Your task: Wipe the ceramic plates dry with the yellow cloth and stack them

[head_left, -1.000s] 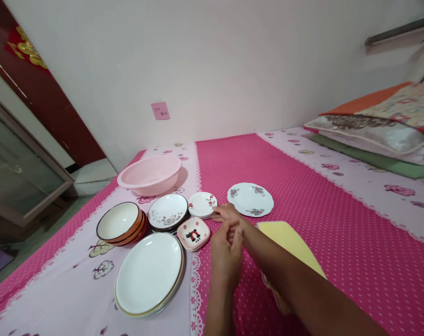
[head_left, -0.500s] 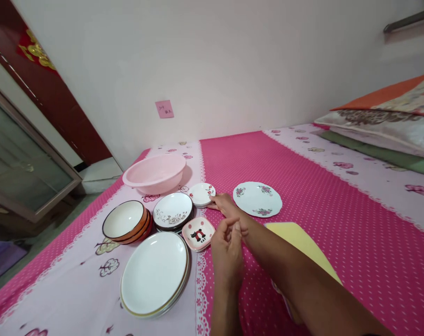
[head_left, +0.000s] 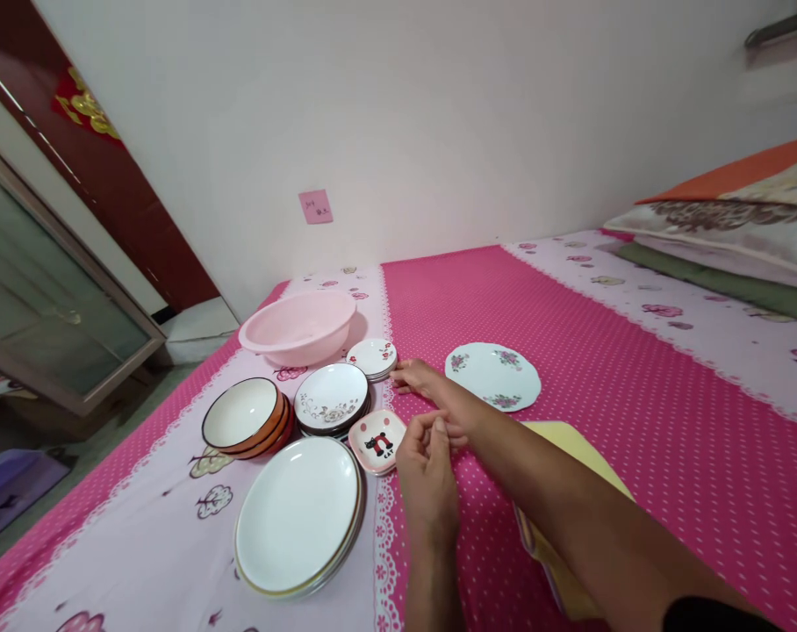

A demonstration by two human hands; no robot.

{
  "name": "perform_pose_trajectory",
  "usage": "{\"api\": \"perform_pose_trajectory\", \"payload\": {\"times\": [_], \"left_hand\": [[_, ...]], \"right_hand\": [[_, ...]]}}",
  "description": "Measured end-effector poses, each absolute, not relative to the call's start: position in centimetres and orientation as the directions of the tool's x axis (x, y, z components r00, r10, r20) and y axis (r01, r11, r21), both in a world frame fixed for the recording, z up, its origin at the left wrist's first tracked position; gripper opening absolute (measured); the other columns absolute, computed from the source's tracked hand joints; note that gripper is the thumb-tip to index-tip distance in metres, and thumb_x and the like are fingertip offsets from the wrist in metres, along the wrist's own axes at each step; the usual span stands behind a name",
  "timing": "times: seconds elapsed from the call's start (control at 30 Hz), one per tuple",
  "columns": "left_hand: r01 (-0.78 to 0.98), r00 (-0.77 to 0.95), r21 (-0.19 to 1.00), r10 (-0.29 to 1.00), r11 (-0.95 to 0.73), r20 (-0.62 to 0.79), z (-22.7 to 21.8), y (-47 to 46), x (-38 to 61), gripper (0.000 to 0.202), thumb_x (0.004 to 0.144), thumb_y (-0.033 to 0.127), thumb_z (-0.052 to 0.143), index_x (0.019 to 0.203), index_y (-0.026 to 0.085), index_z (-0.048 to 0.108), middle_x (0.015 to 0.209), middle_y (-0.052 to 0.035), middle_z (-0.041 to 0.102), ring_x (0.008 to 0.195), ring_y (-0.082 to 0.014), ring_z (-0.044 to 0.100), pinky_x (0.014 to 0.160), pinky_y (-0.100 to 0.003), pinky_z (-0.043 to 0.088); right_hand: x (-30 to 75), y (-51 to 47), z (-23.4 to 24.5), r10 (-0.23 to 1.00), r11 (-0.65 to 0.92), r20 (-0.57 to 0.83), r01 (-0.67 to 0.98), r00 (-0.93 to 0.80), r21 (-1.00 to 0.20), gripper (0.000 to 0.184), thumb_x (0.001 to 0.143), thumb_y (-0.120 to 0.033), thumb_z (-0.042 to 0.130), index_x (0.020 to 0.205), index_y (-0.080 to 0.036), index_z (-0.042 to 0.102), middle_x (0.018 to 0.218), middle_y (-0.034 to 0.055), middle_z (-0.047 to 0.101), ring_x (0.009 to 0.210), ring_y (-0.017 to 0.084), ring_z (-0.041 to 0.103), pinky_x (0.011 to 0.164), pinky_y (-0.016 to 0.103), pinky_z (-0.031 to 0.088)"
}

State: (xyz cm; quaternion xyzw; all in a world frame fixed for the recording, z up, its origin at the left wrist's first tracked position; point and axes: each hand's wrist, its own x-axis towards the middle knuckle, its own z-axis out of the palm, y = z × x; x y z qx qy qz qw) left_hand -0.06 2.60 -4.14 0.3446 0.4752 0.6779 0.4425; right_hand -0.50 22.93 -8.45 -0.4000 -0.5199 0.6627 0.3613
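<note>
My right hand [head_left: 417, 377] reaches across beyond my left forearm. Its fingertips are at the right edge of a small stack of white saucers [head_left: 372, 355] with red flowers, and the fingers look slightly apart, holding nothing visible. Nearer to me, my left hand [head_left: 430, 461] hovers with loosely curled fingers and nothing seen in it. Just left of it sits a pink square dish [head_left: 376, 441] with a cat picture, on top of another. Beside these stand dark-rimmed flowered plates [head_left: 331, 397], large white plates [head_left: 298, 516] and orange bowls [head_left: 240, 414], all stacked.
Behind the stacks is a pink basin [head_left: 299, 325]. A scalloped floral plate [head_left: 492, 376] lies alone on the pink bedspread [head_left: 451, 294], right of my right hand. A yellow cloth [head_left: 570, 443] is partly under my right forearm. Pillows [head_left: 734, 224] are piled at far right.
My right hand has eased off the saucer stack; its thumb no longer rests over the rim. My left hand stays almost in place. The view has shifted slightly.
</note>
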Motion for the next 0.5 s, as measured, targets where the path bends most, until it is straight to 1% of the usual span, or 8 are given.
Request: {"api": "perform_pose_trajectory", "payload": {"times": [0.1,0.17,0.23,0.3,0.33,0.4,0.43,0.5], "left_hand": [[-0.238,-0.357,0.959,0.932,-0.152,0.059,-4.7,2.8,0.4,0.041,0.085,0.055,0.072,0.096,0.016,0.071,0.079,-0.0065,0.075,0.073,-0.0185,0.069,0.075,-0.033,0.055],[-0.225,-0.346,0.963,0.936,-0.151,0.066,-5.2,2.9,0.6,0.041,0.086,0.055,0.071,0.096,0.015,0.071,0.078,-0.0059,0.074,0.071,-0.0179,0.068,0.074,-0.033,0.055],[-0.216,-0.325,0.966,0.943,-0.142,0.066,-5.5,3.1,0.9,0.043,0.086,0.057,0.070,0.097,0.015,0.071,0.078,-0.0062,0.074,0.070,-0.0182,0.068,0.073,-0.034,0.056],[-0.209,-0.300,0.970,0.952,-0.124,0.057,-5.8,3.2,1.0,0.046,0.083,0.059,0.072,0.095,0.015,0.071,0.078,-0.0071,0.074,0.069,-0.0188,0.068,0.072,-0.035,0.056],[-0.206,-0.293,0.972,0.955,-0.116,0.052,-5.8,3.2,1.0,0.047,0.082,0.060,0.073,0.093,0.014,0.070,0.077,-0.0076,0.074,0.068,-0.0190,0.068,0.071,-0.035,0.056],[-0.199,-0.289,0.974,0.957,-0.104,0.043,-6.0,3.3,1.1,0.049,0.079,0.062,0.074,0.091,0.014,0.070,0.077,-0.0077,0.074,0.066,-0.0191,0.069,0.071,-0.035,0.056],[-0.192,-0.288,0.976,0.957,-0.100,0.042,-6.0,3.3,1.0,0.050,0.079,0.063,0.074,0.091,0.014,0.070,0.077,-0.0074,0.073,0.066,-0.0192,0.069,0.072,-0.036,0.056],[-0.170,-0.286,0.981,0.957,-0.098,0.046,-6.2,3.4,1.0,0.051,0.078,0.064,0.073,0.092,0.015,0.070,0.077,-0.0070,0.073,0.068,-0.0194,0.069,0.073,-0.036,0.056]], "right_hand": [[2.5,20.8,-6.7,0.901,-0.211,-0.197,0.006,-0.386,-0.977,0.027,0.099,-0.031,0.068,0.121,-0.015,0.066,0.107,0.0073,0.071,0.087,0.018,0.070,0.077,0.035,0.061],[5.6,18.3,-5.1,0.925,-0.169,-0.159,0.000,-0.345,-0.986,0.028,0.095,-0.024,0.070,0.120,-0.013,0.066,0.095,0.0083,0.073,0.078,0.017,0.069,0.072,0.031,0.059],[9.7,15.0,-3.7,0.954,-0.093,-0.082,-0.025,-0.288,-0.995,0.032,0.093,-0.025,0.070,0.124,-0.016,0.066,0.099,0.0083,0.075,0.082,0.017,0.070,0.074,0.030,0.059],[14.2,11.5,-2.9,0.974,-0.017,-0.008,-0.039,-0.224,-0.999,0.036,0.092,-0.034,0.070,0.124,-0.019,0.067,0.107,0.0088,0.076,0.084,0.018,0.071,0.078,0.032,0.059],[16.4,9.8,-2.8,0.977,0.053,0.055,-0.016,-0.205,-0.998,0.040,0.091,-0.041,0.070,0.125,-0.020,0.067,0.109,0.0101,0.076,0.086,0.020,0.072,0.079,0.034,0.059],[20.3,7.1,-3.4,0.992,0.118,0.112,0.118,-0.055,-0.986,0.044,0.088,-0.048,0.070,0.121,-0.019,0.070,0.107,0.0123,0.077,0.093,0.026,0.074,0.082,0.038,0.059],[21.8,6.2,-3.9,0.990,0.117,0.132,0.219,0.056,-0.969,0.042,0.087,-0.048,0.070,0.117,-0.019,0.071,0.110,0.0136,0.077,0.097,0.027,0.073,0.085,0.040,0.059],[23.9,5.0,-5.4,0.952,0.054,0.174,0.421,0.253,-0.905,0.038,0.088,-0.045,0.064,0.115,-0.018,0.071,0.115,0.0158,0.075,0.105,0.030,0.071,0.091,0.043,0.057]]}}
